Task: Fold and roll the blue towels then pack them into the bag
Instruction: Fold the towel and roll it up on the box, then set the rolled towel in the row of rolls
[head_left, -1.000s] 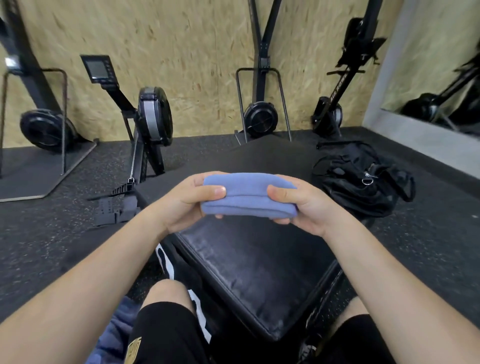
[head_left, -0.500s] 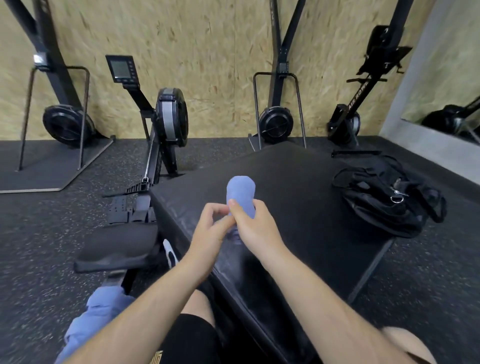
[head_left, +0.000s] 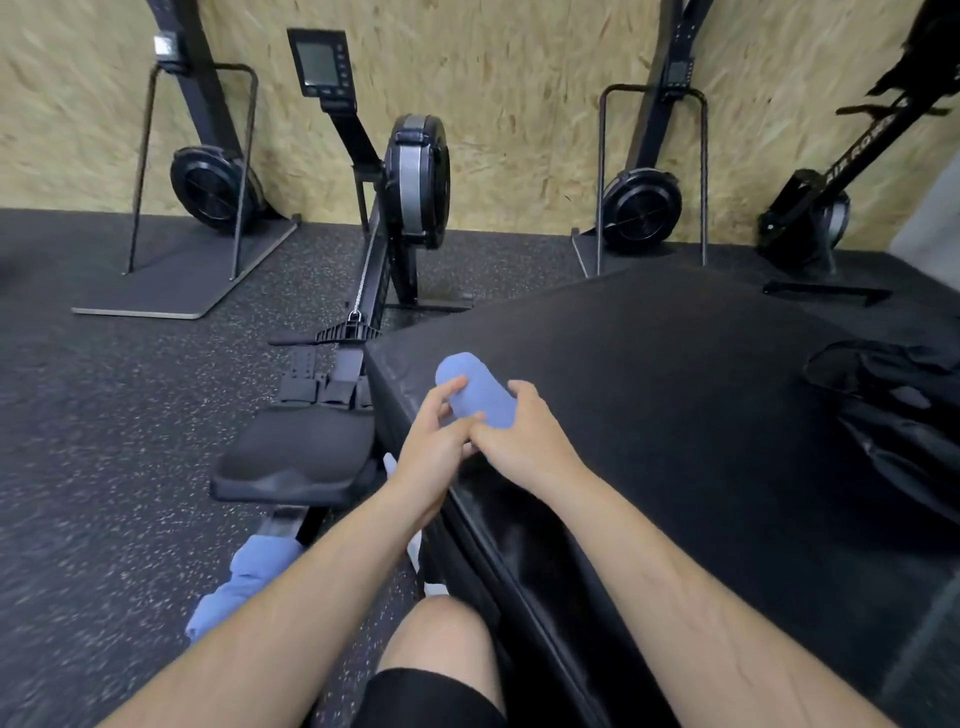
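Observation:
A rolled blue towel (head_left: 475, 387) points away from me above the near left corner of a black padded box (head_left: 675, 395). My right hand (head_left: 524, 434) grips its near end from the right. My left hand (head_left: 436, 436) holds it from the left, fingers curled against the roll. The black bag (head_left: 898, 431) lies on the box at the far right edge of the view, partly cut off. A loose pile of blue towels (head_left: 244, 582) lies on the floor by my left forearm, partly hidden by it.
A rowing machine (head_left: 384, 249) with its black seat (head_left: 296, 457) stands just left of the box. Several other machines line the chipboard wall behind. The floor is speckled black rubber. My knee (head_left: 441, 634) is against the box's front side.
The towel was held crosswise between both hands; it is now turned end-on, pointing away. My hands have come together at its near end. My view has swung left, pushing the bag to the right edge.

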